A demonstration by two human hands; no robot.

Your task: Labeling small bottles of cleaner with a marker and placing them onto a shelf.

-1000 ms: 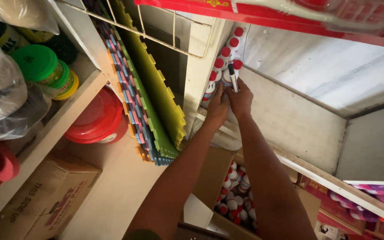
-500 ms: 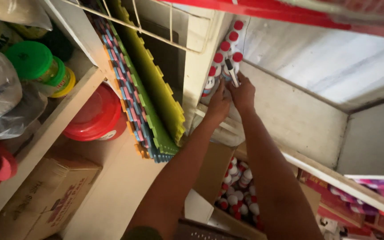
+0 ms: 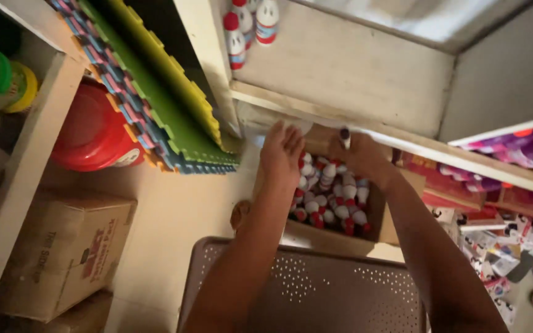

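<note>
The left hand [image 3: 282, 154] is flat with its fingers together, and it reaches down over the box [image 3: 365, 237]. It holds nothing. The right hand [image 3: 362, 157] is closed around one pin [image 3: 344, 137], and only the dark top of that pin sticks out above the hand. Both hands are close together, just over the open box. The box is brown cardboard and it is full of small white pins with red bands, all piled up [image 3: 331, 197]. It sits on the floor below a white shelf [image 3: 347, 68]. Three more pins [image 3: 251, 28] stand at the top edge of the view, against the white shelf. Nearer to the person is a brown chair seat [image 3: 316, 290] with many little holes, and both arms stretch over it. To the left of the hands, a stack of foam mats [image 3: 168, 105] leans on its side, green and yellow, with edges like puzzle pieces. Beside the mats is a red bowl [image 3: 90, 129]. Under it sits a closed carton [image 3: 63, 246] on the floor. Far to the left, green and yellow lids [image 3: 1, 80] show on another shelf. To the right, a low shelf holds bright packs [image 3: 513, 148], and more small packs [image 3: 507, 246] lie below.
</note>
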